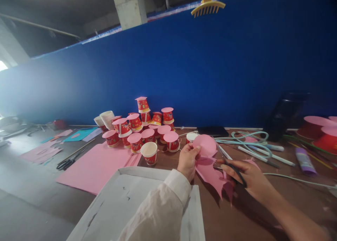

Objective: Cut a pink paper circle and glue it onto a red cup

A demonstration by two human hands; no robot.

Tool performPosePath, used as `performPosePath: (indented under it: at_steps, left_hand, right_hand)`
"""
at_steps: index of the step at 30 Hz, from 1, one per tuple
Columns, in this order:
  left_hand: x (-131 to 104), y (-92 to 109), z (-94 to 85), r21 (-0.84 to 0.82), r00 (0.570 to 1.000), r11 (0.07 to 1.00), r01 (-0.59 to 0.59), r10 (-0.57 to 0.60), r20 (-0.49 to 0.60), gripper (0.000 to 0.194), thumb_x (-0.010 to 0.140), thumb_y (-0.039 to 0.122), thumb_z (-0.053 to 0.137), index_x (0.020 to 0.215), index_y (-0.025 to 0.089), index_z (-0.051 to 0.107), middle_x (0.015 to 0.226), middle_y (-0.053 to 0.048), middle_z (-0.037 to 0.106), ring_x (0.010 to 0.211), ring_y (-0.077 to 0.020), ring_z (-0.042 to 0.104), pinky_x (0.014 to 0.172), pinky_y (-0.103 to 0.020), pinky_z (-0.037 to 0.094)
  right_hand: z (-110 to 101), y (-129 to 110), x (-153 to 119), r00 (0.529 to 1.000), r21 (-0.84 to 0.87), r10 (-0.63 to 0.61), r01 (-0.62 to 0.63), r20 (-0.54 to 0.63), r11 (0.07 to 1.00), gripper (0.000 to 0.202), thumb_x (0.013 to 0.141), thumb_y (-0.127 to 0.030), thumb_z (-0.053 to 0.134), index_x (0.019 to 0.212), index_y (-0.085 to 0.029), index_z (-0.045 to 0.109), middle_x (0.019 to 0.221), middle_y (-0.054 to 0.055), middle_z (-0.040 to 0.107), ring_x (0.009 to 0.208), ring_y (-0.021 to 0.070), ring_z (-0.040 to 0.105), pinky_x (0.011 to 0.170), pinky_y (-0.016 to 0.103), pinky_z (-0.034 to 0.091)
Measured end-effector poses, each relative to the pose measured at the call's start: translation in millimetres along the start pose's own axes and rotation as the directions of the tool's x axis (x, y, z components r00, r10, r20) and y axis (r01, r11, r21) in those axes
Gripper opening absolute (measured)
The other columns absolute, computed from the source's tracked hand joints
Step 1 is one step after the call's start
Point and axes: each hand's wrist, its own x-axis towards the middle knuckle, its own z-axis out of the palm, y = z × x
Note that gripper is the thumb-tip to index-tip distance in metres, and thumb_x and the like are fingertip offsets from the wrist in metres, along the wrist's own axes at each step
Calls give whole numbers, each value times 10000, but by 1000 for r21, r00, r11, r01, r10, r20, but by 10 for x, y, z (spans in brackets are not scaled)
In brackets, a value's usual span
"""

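Observation:
Pinched in my left hand [186,162] is a round piece of pink paper [205,145]. A jagged pink paper remnant [210,172] hangs just below the circle, and I cannot tell whether the two are still joined. Around the black handle of a pair of scissors [240,176] my right hand [249,180] is closed. The blades sit close by the remnant and are partly hidden. A white-topped paper cup [191,137] stands just behind my left hand. Farther left, an upright red paper cup [150,154] shows its open mouth.
Red paper cups topped with pink discs [135,142] stand stacked at the back. A pink sheet [97,163] and a white box lid [126,199] lie left. Rightward are a pale cable [242,139], marker pens [273,155], a purple glue stick [305,162] and a dark bottle [281,118].

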Motion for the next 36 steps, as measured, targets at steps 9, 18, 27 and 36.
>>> performPosePath:
  at_steps: [9,18,27,36]
  left_hand:
    - [5,-4,-3,15,1000,1000,-11,11,2,551,418,399,1006,739,161,627,598,58,601,519,-49,474,564,-216,355]
    - [13,-14,-16,27,1000,1000,-9,8,23,539,452,394,1015,750,169,626,608,55,600,527,-56,471,573,-222,357]
    - [0,-8,-12,22,1000,1000,-7,7,18,535,444,389,1013,737,168,624,614,51,597,532,-54,468,572,-218,356]
    - [8,-8,-14,24,1000,1000,-11,11,16,543,452,403,1016,738,172,616,600,55,589,525,-56,459,567,-218,353]
  right_hand:
    - [-17,-60,5,998,-23,56,-56,24,998,606,823,-723,676,1077,-214,883,663,40,709,573,192,610,579,336,536]
    - [-30,-153,16,998,7,37,-37,50,999,598,809,-730,678,992,-199,887,522,15,597,493,177,556,548,334,539]
    - [-53,-121,-9,997,-19,24,-23,69,1000,551,860,-678,678,1069,-210,881,614,28,663,552,190,608,598,346,565]
    - [-15,-99,6,999,-22,23,-22,29,1000,601,828,-726,662,1032,-206,885,556,7,608,509,168,542,554,337,525]
